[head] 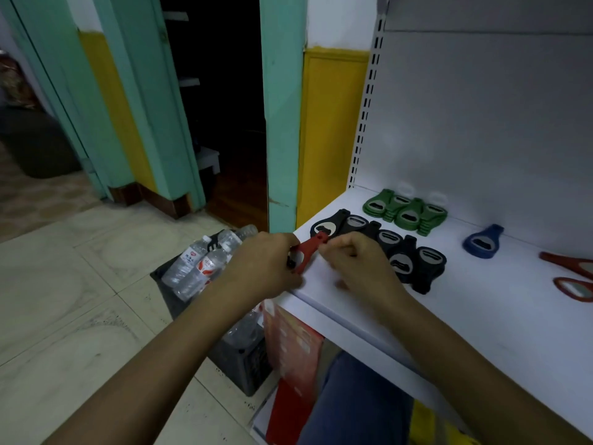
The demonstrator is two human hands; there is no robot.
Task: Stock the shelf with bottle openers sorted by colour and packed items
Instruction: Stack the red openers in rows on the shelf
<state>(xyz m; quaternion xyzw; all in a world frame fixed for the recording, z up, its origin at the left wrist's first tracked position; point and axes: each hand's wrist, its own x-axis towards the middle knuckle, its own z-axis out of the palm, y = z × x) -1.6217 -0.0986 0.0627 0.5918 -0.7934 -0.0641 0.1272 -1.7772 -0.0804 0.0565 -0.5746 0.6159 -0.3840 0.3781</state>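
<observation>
Judging by the shelf, we are partway through the sorting. A green stack of openers sits at the back, at one o'clock from our hands. A black row of openers runs toward three o'clock, and a single blue opener lies beyond it. Two red openers lie far out at three o'clock. No packed items show on this level, so we take that part as still to do. At nine o'clock, on the floor, a crate holds water bottles.

The red bottle opener in hand is lifted just over the shelf's near left corner, well apart from its red fellows. Our left hand grips its wide head with curled fingers. Our right hand is at three o'clock of it, and its curled fingers are right at the narrow neck. Blur keeps us from telling whether they pinch it.
</observation>
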